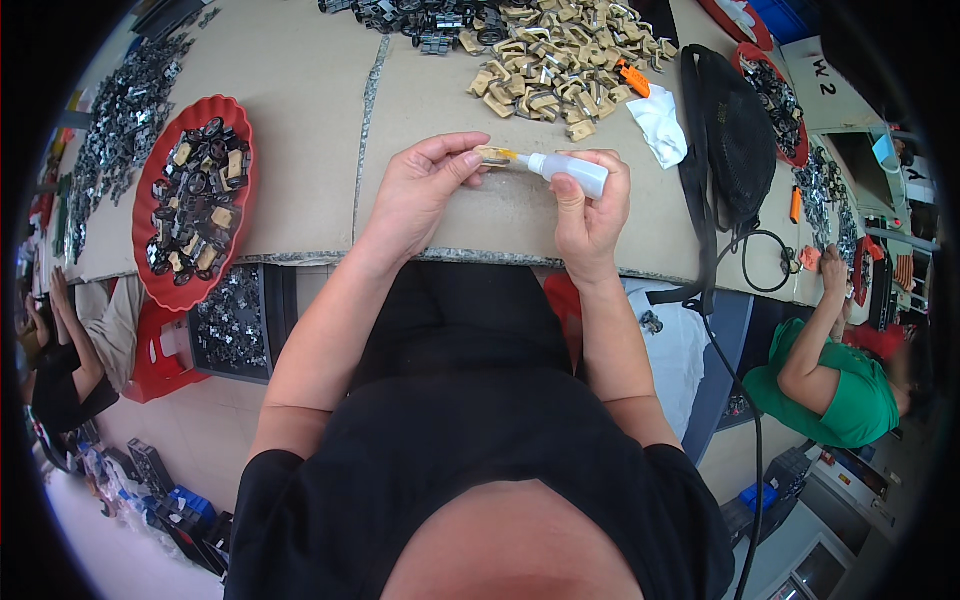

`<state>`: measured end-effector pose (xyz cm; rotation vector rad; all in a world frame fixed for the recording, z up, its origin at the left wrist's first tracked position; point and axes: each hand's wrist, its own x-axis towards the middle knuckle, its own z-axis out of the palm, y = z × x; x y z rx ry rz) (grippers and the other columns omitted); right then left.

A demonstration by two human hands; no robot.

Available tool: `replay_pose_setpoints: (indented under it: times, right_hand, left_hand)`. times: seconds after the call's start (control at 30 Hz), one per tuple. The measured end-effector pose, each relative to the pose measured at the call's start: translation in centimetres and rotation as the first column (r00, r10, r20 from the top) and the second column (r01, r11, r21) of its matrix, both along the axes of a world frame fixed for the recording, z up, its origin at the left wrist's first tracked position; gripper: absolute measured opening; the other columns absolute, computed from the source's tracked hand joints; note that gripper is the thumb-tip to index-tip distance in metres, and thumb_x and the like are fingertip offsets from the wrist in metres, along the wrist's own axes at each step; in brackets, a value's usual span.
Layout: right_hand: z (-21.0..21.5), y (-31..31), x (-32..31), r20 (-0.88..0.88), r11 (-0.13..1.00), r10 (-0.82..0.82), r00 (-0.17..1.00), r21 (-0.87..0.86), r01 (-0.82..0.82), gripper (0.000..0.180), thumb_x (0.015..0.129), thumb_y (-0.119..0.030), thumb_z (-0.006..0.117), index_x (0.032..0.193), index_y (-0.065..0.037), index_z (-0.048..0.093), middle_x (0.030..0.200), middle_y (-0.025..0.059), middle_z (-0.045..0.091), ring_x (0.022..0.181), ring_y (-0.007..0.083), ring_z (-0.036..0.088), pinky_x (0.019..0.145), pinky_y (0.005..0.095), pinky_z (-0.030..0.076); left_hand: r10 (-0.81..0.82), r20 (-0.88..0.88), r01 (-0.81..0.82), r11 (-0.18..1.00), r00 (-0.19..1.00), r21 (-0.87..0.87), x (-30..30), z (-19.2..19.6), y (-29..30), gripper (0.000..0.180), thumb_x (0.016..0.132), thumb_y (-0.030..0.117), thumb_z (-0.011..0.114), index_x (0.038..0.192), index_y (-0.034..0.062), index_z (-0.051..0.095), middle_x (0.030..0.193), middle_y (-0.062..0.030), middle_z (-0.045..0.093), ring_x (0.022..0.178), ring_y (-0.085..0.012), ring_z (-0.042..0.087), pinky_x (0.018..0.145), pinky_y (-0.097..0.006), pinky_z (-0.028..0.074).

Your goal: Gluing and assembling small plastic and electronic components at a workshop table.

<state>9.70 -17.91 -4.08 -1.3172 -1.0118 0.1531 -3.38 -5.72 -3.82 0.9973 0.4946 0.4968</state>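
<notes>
Between the thumb and fingers of my left hand (425, 185) is a small tan part (495, 155) with a dark metal-looking edge. My right hand (592, 215) grips a small translucent squeeze bottle (575, 173), tilted so its thin orange-tipped nozzle (510, 155) meets or nearly meets the tan part. Whether the two touch I cannot tell. Both hands are over the near side of the table (300, 190). Just beyond them lies a pile of similar tan parts (560, 65), several with dark metal pieces.
At the left stands a red scalloped tray (142, 215) of black and tan pieces. A white tissue (658, 125), an orange cutter (633, 78) and a black bag (730, 130) with a cable lie to the right. Co-workers sit at both sides, one in a green shirt (830, 390).
</notes>
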Motion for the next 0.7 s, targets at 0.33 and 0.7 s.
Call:
replay_pose_setpoints:
  times: [0.33,0.7]
  right_hand:
    - [0.06,-0.24,0.09,0.022,1.000,-0.010,1.000,-0.024,0.011,0.026,0.083,-0.013,0.062,0.096,0.001,0.044,0.085,0.0093,0.049,0.071,0.0147,0.050,0.064,0.0250,0.042]
    - [0.12,-0.21,-0.21,-0.049,1.000,0.001,0.999,0.009,-0.001,0.026,0.083,-0.014,0.061,0.096,0.001,0.044,0.086,0.0096,0.050,0.073,0.0146,0.050,0.066,0.0247,0.043]
  left_hand:
    - [0.026,-0.001,-0.026,1.000,1.000,-0.006,0.02,-0.04,-0.02,0.025,0.086,0.004,0.055,0.110,-0.0038,0.056,0.090,-0.0071,0.059,0.078,-0.0113,0.053,0.079,-0.024,0.044]
    - [0.018,-0.011,-0.018,1.000,1.000,0.012,0.05,0.00,-0.05,0.026,0.086,0.004,0.055,0.110,-0.0036,0.056,0.088,-0.0067,0.060,0.078,-0.0109,0.053,0.079,-0.025,0.044]
